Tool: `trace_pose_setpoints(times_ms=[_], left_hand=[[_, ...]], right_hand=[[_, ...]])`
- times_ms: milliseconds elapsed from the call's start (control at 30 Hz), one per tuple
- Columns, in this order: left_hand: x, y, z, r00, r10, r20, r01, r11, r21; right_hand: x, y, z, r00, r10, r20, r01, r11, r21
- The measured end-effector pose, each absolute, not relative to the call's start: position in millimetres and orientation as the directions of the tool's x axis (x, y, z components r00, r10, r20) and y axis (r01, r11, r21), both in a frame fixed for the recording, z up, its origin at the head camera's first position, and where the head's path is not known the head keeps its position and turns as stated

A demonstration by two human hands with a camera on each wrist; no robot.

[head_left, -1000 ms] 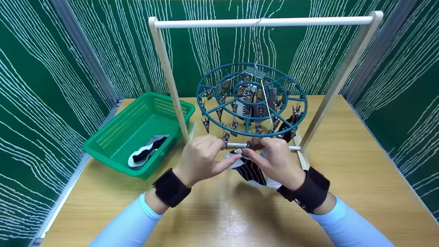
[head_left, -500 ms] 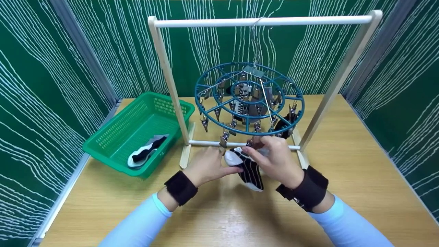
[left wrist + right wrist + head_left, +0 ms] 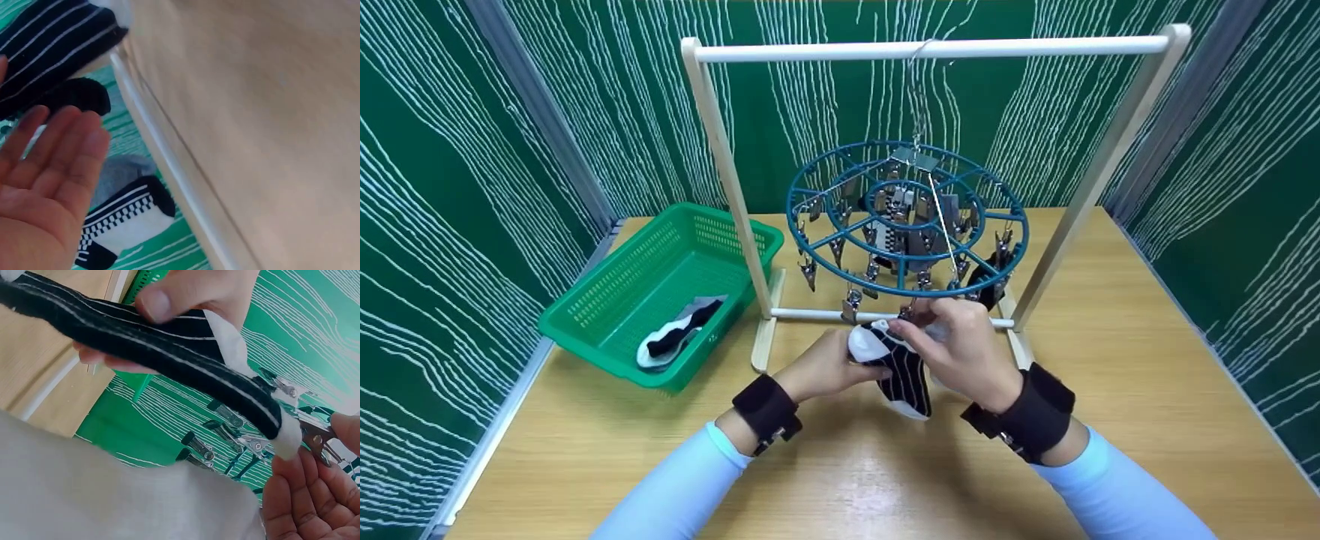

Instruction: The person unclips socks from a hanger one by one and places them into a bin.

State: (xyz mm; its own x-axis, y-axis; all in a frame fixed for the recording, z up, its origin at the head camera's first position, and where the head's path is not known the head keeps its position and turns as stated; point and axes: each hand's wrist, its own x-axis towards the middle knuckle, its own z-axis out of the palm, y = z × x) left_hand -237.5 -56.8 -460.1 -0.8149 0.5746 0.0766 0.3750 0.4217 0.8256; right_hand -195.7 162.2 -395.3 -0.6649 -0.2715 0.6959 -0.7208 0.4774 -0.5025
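Left hand point(image 3: 826, 367) fingers pinch striped sock point(image 3: 904, 371); right hand point(image 3: 969, 352) fingers squeeze clip point(image 3: 315, 439).

I've got two hands point(image 3: 825, 367) point(image 3: 967, 352) on one striped sock point(image 3: 904, 371), one round clip hanger point(image 3: 906, 217), one rack point(image 3: 937, 49), one green basket point(image 3: 607, 300).

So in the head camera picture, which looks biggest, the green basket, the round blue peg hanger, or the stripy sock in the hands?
1. Round blue peg hanger and green basket: too alike to rank.
2. Stripy sock, clearly smallest.
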Motion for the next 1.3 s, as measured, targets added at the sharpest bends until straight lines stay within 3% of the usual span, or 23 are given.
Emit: trace_pose_setpoints(times_ms=[200, 600, 1100, 1300], left_hand=[[-237.9, -56.0, -461.1, -0.847, 0.525, 0.082, 0.306, 0.355, 0.883], [-237.7, -64.6, -458.3, -0.815, 0.546, 0.192, 0.378, 0.252, 0.891], [-236.9, -90.8, -446.7, -0.829, 0.556, -0.062, 0.255, 0.474, 0.843], [-233.1, -108.7, -438.6, -0.855, 0.517, -0.045, 0.254, 0.491, 0.833]], right_hand=[[-196.0, 163.7, -397.0, -0.642, -0.247, 0.726, -0.734, 0.472, -0.488], [-196.9, 165.5, -397.3, -0.582, -0.194, 0.79, -0.762, 0.471, -0.445], [-197.4, 168.7, -393.5, -0.583, -0.128, 0.803, -0.748, 0.469, -0.469], [-198.1, 170.9, -393.4, -0.585, -0.122, 0.802, -0.74, 0.484, -0.466]])
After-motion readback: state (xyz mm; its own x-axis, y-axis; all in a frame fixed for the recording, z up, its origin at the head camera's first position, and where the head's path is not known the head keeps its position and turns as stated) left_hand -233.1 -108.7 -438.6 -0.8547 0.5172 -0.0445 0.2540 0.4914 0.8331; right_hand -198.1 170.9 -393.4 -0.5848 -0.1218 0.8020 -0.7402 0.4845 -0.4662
